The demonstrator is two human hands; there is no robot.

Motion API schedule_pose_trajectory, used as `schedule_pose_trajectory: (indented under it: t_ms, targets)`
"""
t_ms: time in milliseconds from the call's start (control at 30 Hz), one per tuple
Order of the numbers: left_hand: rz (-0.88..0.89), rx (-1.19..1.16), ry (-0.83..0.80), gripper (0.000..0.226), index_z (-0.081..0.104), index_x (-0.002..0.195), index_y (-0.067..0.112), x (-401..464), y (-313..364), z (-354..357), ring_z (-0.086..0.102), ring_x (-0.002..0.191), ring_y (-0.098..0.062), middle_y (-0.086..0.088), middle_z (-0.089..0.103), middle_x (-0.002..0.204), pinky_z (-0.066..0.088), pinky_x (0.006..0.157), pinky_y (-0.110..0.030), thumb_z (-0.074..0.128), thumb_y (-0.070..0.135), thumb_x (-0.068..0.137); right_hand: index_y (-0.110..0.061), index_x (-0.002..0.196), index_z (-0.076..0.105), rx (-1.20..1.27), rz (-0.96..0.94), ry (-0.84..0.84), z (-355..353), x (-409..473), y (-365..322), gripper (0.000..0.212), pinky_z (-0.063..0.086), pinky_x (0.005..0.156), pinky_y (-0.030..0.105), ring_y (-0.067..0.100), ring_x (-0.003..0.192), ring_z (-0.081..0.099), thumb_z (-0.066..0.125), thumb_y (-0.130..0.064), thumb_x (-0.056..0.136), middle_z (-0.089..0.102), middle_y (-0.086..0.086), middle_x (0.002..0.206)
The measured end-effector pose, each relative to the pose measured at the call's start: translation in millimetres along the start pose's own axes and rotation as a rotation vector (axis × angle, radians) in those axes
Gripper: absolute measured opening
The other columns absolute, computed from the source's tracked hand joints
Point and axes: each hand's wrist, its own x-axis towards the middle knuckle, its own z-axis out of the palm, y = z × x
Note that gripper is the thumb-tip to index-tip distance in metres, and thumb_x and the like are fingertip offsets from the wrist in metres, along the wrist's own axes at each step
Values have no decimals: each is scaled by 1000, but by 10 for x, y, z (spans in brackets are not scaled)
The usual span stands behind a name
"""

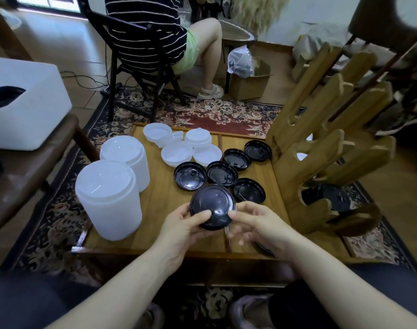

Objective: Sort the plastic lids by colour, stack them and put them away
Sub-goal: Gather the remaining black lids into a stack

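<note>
While above the wooden table (155, 210), black lid (211, 205) in both hands' grip: left hand (186, 227), right hand (257, 224).

No text can be read. The upturned black lid (190, 178) on the desk (160, 203) carries raised lettering along its inner rim, too small to make out. The wooden rack (321, 148) bears dark marks on its front face (278, 148), also illegible.
</note>
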Motion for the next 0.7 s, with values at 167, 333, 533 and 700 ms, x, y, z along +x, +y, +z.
schedule_pose_trajectory:
  t_ms: [167, 333, 533, 700]
  targets:
    - [-38, -45, 111, 30, 62, 118, 8, 86, 110, -114, 74, 83, -28, -17, 74, 105, 62, 71, -39, 65, 1, 89, -27, 151, 26, -1219, 55, 225, -536, -107, -138, 93, 36, 111, 39, 21, 141, 29, 76, -51, 76, 30, 1, 153]
    - [-71, -102, 137, 39, 59, 125, 11, 90, 160, -82, 70, 83, -25, -15, 71, 106, 58, 62, -35, 67, 2, 88, -28, 156, 1, -1226, 293, 73, -556, -93, -14, 119, 29, 116, 44, 25, 148, 14, 82, -46, 71, 13, 4, 162]
    - [-103, -152, 84, 54, 56, 134, 6, 84, 188, -91, 72, 91, -25, -15, 74, 109, 62, 67, -34, 70, 0, 82, -29, 156, 6, -1423, 195, 122, -404, 64, 113, 108, 42, 106, 41, 26, 141, 26, 76, -49, 76, 26, 6, 153]
    - [-89, -133, 84, 45, 61, 127, 6, 91, 206, -60, 73, 79, -20, -12, 77, 97, 60, 58, -28, 69, -3, 83, -45, 150, 20, -1103, 33, 161, -461, 76, -2, 91, 47, 100, 37, 24, 128, 40, 75, -48, 78, 34, 2, 135]
